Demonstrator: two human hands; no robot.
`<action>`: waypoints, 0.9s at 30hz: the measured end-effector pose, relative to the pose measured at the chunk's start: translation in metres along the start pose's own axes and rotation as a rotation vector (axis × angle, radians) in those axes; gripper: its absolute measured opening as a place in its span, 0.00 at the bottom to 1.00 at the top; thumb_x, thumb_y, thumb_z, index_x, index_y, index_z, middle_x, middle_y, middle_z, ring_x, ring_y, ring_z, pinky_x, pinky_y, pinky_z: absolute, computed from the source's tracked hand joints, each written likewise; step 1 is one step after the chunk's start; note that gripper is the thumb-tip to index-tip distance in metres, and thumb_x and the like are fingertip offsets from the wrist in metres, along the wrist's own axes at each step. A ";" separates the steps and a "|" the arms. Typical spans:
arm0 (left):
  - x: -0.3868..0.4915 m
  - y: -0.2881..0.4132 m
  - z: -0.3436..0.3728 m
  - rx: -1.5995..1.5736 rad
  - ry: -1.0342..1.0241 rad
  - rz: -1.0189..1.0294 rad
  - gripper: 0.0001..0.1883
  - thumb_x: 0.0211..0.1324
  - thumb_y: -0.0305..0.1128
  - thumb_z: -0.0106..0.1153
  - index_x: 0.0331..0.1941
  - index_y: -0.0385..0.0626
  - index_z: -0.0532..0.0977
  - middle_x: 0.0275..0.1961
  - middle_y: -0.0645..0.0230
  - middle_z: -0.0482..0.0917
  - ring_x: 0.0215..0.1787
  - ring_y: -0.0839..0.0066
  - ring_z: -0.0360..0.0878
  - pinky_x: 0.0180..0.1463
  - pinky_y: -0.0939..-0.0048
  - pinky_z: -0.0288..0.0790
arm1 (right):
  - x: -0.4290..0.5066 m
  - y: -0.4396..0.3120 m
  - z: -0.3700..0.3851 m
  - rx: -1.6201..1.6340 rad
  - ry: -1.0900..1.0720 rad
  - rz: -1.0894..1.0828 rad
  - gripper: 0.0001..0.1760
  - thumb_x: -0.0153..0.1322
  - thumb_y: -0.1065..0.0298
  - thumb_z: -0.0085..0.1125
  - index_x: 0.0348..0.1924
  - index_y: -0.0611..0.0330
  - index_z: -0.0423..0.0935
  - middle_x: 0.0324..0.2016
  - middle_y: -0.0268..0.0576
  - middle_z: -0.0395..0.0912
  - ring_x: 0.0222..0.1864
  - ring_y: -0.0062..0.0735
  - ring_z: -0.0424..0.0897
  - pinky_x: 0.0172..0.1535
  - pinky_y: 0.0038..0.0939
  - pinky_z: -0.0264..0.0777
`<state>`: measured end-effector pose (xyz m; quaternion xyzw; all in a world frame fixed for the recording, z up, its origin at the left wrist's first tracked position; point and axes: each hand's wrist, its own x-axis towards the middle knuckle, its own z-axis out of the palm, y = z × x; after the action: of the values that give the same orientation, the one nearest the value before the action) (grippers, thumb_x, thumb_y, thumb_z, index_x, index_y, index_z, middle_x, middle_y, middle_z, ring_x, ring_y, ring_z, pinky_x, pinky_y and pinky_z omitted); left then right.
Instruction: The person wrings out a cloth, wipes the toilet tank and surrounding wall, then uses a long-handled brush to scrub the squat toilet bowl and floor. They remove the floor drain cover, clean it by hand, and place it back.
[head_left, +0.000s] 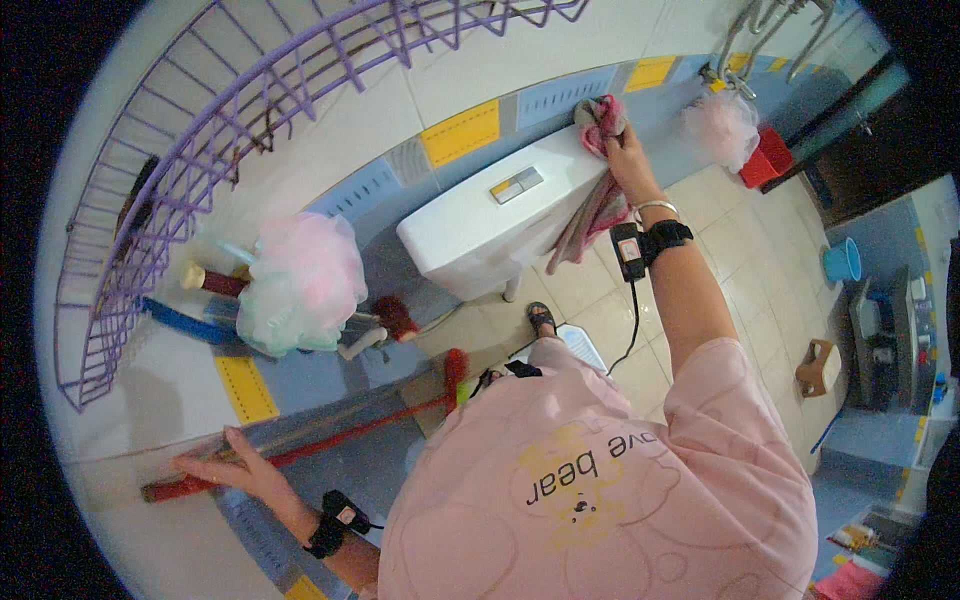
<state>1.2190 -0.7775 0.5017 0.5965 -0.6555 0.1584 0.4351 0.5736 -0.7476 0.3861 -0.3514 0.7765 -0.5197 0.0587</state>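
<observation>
My right hand (631, 166) grips a pink and grey cloth (600, 120) at the far right end of a white toilet cistern (450, 232). Part of the cloth bunches above my fingers against the wall, and a long end hangs down the cistern's front. A dual-flush button plate (516, 184) is set in the cistern's top. At the lower left, my left hand (244, 469) has its fingers spread close to the tiled wall. A red pole (330, 435) leans there and passes behind that hand; whether they touch is unclear.
A purple wire rack (247, 82) juts from the wall at upper left. Below it hang bath puffs (307, 277) and a blue-handled item (187, 321). Across the tiled floor (720, 247) are a red bin (766, 159), a light-blue bucket (841, 260) and a stool (819, 367).
</observation>
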 end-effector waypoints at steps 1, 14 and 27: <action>0.001 0.003 0.002 -0.037 0.000 -0.044 0.45 0.61 0.45 0.54 0.69 0.39 0.36 0.72 0.48 0.33 0.74 0.56 0.32 0.73 0.55 0.39 | 0.002 0.005 -0.002 0.080 -0.040 -0.047 0.25 0.68 0.59 0.47 0.56 0.59 0.65 0.50 0.60 0.73 0.54 0.60 0.70 0.56 0.43 0.63; 0.003 0.018 0.014 -0.215 0.094 -0.240 0.43 0.63 0.51 0.49 0.70 0.43 0.38 0.73 0.52 0.38 0.73 0.58 0.41 0.72 0.57 0.44 | 0.014 0.024 -0.030 0.434 -0.560 0.158 0.28 0.75 0.52 0.39 0.61 0.65 0.62 0.55 0.48 0.69 0.55 0.38 0.67 0.60 0.35 0.60; -0.149 0.238 -0.002 -0.409 0.407 -0.874 0.22 0.66 0.43 0.46 0.59 0.44 0.65 0.59 0.65 0.71 0.55 0.68 0.73 0.56 0.63 0.65 | 0.134 0.071 -0.050 0.357 -1.375 0.133 0.19 0.69 0.70 0.52 0.52 0.63 0.69 0.47 0.39 0.75 0.47 0.27 0.72 0.52 0.30 0.68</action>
<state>0.9871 -0.6226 0.4639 0.6743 -0.2650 -0.0566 0.6869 0.4165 -0.7752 0.3852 -0.5363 0.4865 -0.2949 0.6235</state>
